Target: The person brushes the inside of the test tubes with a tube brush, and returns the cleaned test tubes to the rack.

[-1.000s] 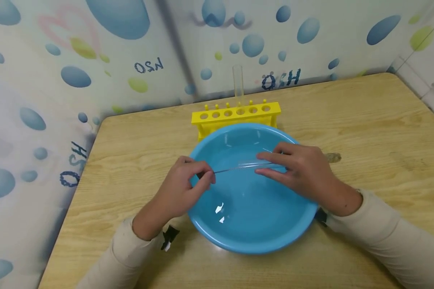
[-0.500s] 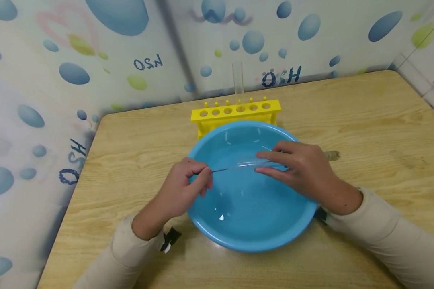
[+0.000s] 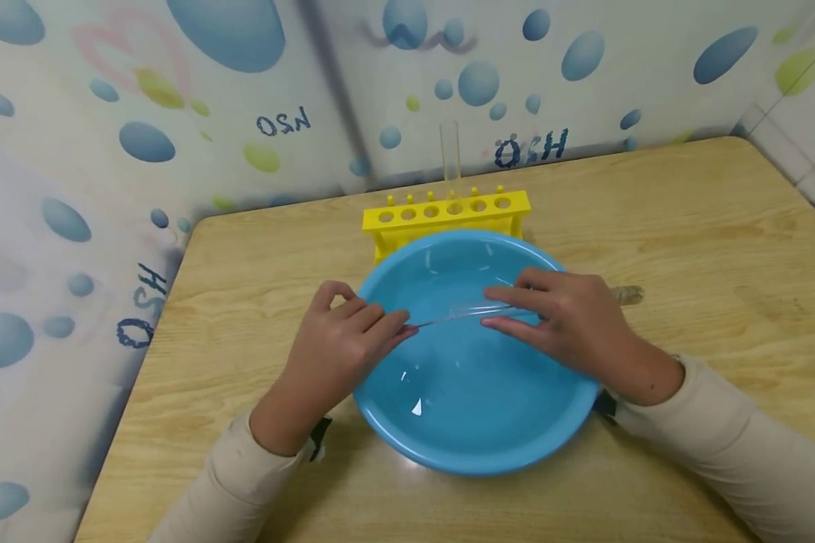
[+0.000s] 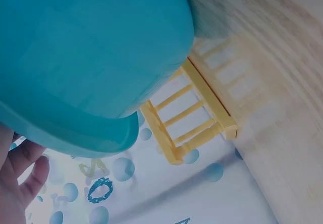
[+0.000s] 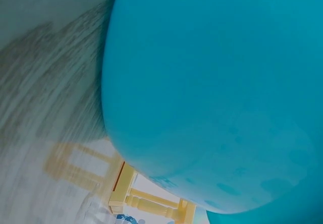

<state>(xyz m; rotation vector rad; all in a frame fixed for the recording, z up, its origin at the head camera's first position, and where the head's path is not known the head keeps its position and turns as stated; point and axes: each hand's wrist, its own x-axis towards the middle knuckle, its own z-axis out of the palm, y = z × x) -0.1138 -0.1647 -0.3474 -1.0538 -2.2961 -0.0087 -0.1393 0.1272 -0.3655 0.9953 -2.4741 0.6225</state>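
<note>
Over the round blue basin [image 3: 475, 407], my right hand [image 3: 570, 320] holds a clear test tube [image 3: 469, 309] between thumb and fingers, lying nearly level. The twisted wire of a test tube brush [image 3: 431, 323] runs out of the tube's left end. My left hand [image 3: 342, 332] pinches that wire between thumb and fingertips at the basin's left side. Beyond the right hand, in line with the tube, shows a brownish bristly end [image 3: 628, 295]. The left wrist view catches part of the left hand [image 4: 25, 176] beside the basin's rim; the right wrist view has no hand.
A yellow test tube rack [image 3: 446, 211] stands just behind the basin, with one clear test tube [image 3: 451, 158] upright at it. The wooden table [image 3: 258, 302] meets a patterned wall [image 3: 339, 90] at the back. Light reflects inside the basin.
My left hand has turned about the brush wire, and its fingers have shifted from curled to more extended. The right hand and the tube stay nearly in place.
</note>
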